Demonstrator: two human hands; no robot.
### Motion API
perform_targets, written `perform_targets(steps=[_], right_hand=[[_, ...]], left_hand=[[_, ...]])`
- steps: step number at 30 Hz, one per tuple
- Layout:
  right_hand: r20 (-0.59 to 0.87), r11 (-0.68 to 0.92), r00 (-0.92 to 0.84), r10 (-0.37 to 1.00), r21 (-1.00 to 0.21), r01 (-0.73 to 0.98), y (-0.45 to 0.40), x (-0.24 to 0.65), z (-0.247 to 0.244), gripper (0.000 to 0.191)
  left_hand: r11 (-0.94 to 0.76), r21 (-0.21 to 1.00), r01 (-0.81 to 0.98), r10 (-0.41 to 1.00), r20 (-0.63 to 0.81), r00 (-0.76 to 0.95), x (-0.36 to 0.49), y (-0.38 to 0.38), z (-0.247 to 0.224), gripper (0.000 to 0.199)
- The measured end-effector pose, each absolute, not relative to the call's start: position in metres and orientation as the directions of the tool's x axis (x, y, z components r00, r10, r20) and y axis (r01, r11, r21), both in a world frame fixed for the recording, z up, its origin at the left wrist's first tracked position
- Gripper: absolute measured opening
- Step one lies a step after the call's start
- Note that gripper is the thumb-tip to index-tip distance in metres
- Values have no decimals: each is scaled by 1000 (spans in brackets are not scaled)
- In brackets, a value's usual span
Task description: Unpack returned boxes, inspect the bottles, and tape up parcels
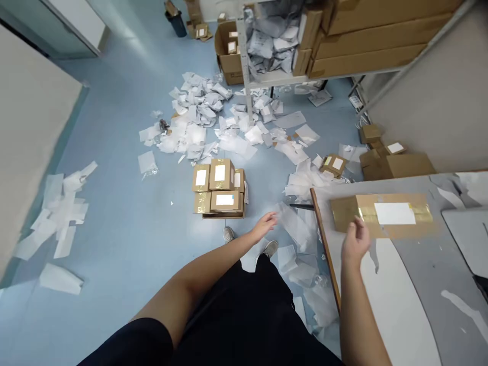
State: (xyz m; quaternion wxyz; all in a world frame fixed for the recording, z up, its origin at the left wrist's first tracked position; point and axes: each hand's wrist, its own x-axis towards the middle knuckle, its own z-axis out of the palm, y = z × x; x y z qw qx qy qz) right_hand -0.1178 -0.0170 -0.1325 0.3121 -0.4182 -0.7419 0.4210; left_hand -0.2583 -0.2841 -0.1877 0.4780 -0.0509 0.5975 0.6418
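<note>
My left hand [266, 223] reaches out over the floor in front of my legs, fingers loosely curved; a thin translucent sheet [293, 226] shows just beyond its fingertips, and I cannot tell whether they touch. My right hand [356, 240] is over the near left part of a long taped cardboard box [394, 216] with a white label. That box lies on the grey table [423, 264]. The right fingers are bent together, and what they hold, if anything, is too small to make out. Several labelled small boxes [220, 174] are stacked on the floor ahead of my feet.
Loose white sheets and packets [194, 134] cover the floor ahead. A metal shelf [274, 79] with bags and large boxes stands at the back. More boxes [407, 165] sit behind the table. The table's brown edge [326, 249] runs beside my right leg.
</note>
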Motion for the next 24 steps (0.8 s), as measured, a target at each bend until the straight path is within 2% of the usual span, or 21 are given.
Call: perform_targets(steps=[1,7,10,13,20,24], right_hand=[[95,282,-476,874,-898,339,-44,-132,-138,43],[-269,63,-728,631,-917,394,-189,-227,-184,49],[-354,83,-792,497,-889,449,-239,-273,-202,51],[-395,111,-811,431,-869,482,-275,-317,-214,53],[-401,209,-843,359,-846,491,-317,-433,-254,60],[-365,383,-898,245,-815,435,-320,-524,-298,65]], left_hand=[[144,700,-700,496,-662,-561,-267,-315,-191,50],[-35,623,-782,222,-758,-613,-307,-479,-217,46],[-101,609,-786,143,-774,-618,-325,-542,-229,49],[-172,585,-793,86,-793,-603,-345,-588,-239,51],[-381,496,-780,29,-837,-546,-401,-610,-280,55],[-486,452,-748,27,-847,-530,-434,-582,-323,60]])
